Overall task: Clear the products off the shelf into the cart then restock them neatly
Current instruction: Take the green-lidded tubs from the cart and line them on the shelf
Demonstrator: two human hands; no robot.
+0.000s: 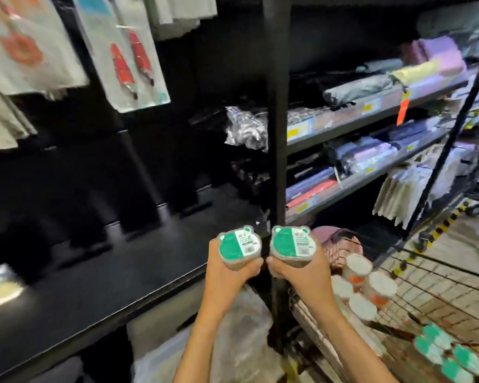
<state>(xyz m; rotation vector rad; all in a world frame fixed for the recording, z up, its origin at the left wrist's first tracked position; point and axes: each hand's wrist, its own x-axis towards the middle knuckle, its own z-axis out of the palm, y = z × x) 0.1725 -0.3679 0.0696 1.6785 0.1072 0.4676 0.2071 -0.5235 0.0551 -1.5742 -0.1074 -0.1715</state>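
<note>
We held two green-lidded bear-shaped tubs, one gripped in our left hand (227,272), one in our right hand (302,272), just over the black shelf's (94,294) front edge, likely for restocking; the wire cart (426,305) to the shelf's right held more tubs.

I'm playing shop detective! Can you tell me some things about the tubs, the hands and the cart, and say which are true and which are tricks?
1. Each hand holds a tub with a green and white lid. True: the left hand grips the left tub, the right hand grips the right tub.
2. The tubs are stacked one on the other. False: they are side by side.
3. The black shelf in front is packed full of tubs. False: most of it is bare.
4. More green-lidded tubs lie in the wire cart. True.
5. The cart is to the person's left. False: it is on the right.
</note>
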